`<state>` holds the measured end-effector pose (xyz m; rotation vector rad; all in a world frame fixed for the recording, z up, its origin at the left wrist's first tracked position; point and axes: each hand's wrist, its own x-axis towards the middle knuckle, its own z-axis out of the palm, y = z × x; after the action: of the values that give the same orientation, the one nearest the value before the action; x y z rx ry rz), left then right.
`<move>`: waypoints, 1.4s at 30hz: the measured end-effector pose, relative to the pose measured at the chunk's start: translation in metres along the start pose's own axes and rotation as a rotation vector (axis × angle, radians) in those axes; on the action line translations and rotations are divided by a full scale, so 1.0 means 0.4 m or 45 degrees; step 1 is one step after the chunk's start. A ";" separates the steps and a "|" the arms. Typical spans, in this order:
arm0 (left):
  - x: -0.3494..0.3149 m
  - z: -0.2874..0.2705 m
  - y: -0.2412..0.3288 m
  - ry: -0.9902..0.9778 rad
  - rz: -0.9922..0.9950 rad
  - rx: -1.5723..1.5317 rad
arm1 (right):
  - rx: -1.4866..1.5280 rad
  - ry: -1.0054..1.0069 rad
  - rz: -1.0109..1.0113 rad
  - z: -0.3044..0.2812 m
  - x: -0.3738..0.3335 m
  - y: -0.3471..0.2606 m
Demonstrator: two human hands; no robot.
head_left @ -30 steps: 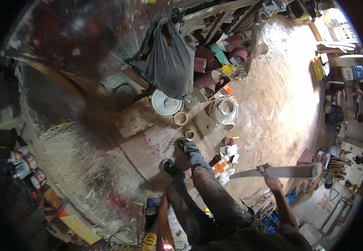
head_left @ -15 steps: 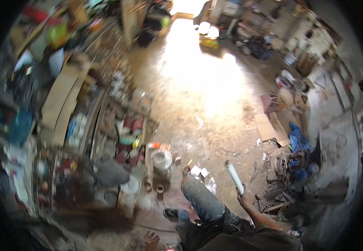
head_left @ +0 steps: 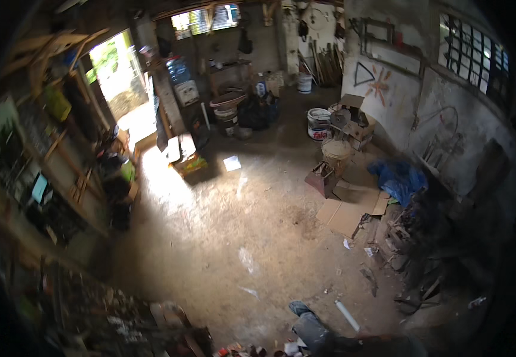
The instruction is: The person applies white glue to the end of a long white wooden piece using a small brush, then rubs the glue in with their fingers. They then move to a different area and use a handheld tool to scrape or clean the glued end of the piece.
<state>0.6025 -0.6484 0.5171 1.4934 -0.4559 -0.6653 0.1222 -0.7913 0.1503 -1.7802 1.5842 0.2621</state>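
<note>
Grip of either hand can't be told; beyond the pale bar (head_left: 347,316) lie cardboard (head_left: 342,218) and blue sheeting (head_left: 399,181).

A bright doorway (head_left: 115,68) is located at the upper left of the frame; a barred window (head_left: 472,55) occupies the upper right. A blue bottle (head_left: 178,70) sits left of top centre. Right of centre, flattened cardboard (head_left: 346,219) lies near a crumpled blue sheet (head_left: 399,181). A white bucket (head_left: 319,126) stands above the cardboard.

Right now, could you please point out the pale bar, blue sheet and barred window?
Pale bar (head_left: 347,316), head view: its middle.
Blue sheet (head_left: 398,181), head view: crumpled middle.
Barred window (head_left: 473,56), head view: central grille.
</note>
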 end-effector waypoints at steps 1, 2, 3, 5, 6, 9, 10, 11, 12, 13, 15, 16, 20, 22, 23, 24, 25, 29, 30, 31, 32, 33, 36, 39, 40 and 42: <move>0.103 0.076 0.084 -0.130 0.107 0.035 | 0.089 0.043 -0.040 -0.042 0.058 -0.046; 0.195 0.149 0.167 -0.242 0.197 0.045 | 0.129 0.087 -0.074 -0.097 0.130 -0.108; 0.282 0.223 0.250 -0.372 0.309 0.047 | 0.135 0.123 -0.066 -0.152 0.185 -0.179; 0.421 0.344 0.403 -0.624 0.507 0.045 | 0.007 0.064 0.100 -0.271 0.306 -0.337; 0.480 0.384 0.473 -0.736 0.596 0.036 | -0.061 0.034 0.158 -0.327 0.362 -0.425; 0.655 0.469 0.634 -0.913 0.769 -0.021 | -0.048 0.101 0.129 -0.458 0.496 -0.662; 0.715 0.479 0.667 -0.921 0.800 -0.033 | -0.145 0.123 0.090 -0.480 0.544 -0.732; 0.770 0.484 0.689 -0.892 0.806 -0.046 | -0.150 0.082 0.061 -0.491 0.590 -0.791; 0.831 0.481 0.699 -0.843 0.800 -0.063 | -0.155 0.053 0.036 -0.490 0.639 -0.845; 0.894 0.475 0.695 -0.766 0.782 -0.079 | -0.164 0.015 0.030 -0.485 0.691 -0.885; 1.035 0.450 0.641 -0.519 0.653 -0.125 | -0.175 -0.042 0.049 -0.470 0.806 -0.939; 1.120 0.437 0.588 -0.350 0.514 -0.162 | -0.187 -0.074 0.063 -0.458 0.872 -0.961; 1.586 0.374 0.254 0.101 -0.133 -0.321 | -0.085 -0.155 0.227 -0.450 1.116 -1.041; 1.802 0.352 0.097 0.319 -0.376 -0.204 | -0.035 -0.160 0.305 -0.487 1.204 -1.119; 1.891 0.344 0.043 0.367 -0.512 -0.200 | 0.161 -0.183 0.413 -0.519 1.224 -1.166; 1.981 0.346 0.010 0.344 -0.582 -0.197 | 0.232 -0.072 0.359 -0.553 1.248 -1.230; 2.071 0.359 -0.002 0.301 -0.679 -0.217 | 0.244 0.025 0.399 -0.601 1.289 -1.305; 2.468 0.556 0.131 -0.139 -0.528 0.007 | 0.413 0.134 0.549 -0.791 1.470 -1.602; 2.584 0.645 0.190 -0.213 -0.469 -0.015 | 0.553 0.211 0.480 -0.828 1.530 -1.665; 2.693 0.735 0.254 -0.348 -0.328 0.029 | 0.693 0.314 0.371 -0.848 1.587 -1.723; 2.799 0.831 0.322 -0.437 -0.226 0.169 | 0.800 0.281 0.465 -0.865 1.659 -1.772; 2.889 0.924 0.394 -0.533 -0.057 0.161 | 0.846 0.258 0.539 -0.876 1.736 -1.813; 3.109 1.181 0.629 -0.777 0.573 0.201 | 0.996 0.349 0.677 -0.900 1.977 -1.921; 3.275 1.357 0.880 -1.013 1.158 0.337 | 0.756 0.404 0.892 -0.956 2.187 -2.027; 3.329 1.419 0.947 -1.182 1.260 0.298 | 0.822 0.480 0.847 -0.987 2.245 -2.066; 3.442 1.519 1.061 -1.351 1.561 0.247 | 1.037 0.485 0.854 -1.068 2.340 -2.124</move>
<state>1.2834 -2.0275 0.7985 0.6391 -2.0616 -0.3317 0.9846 -1.8064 0.2259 -0.6678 2.1105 -0.4013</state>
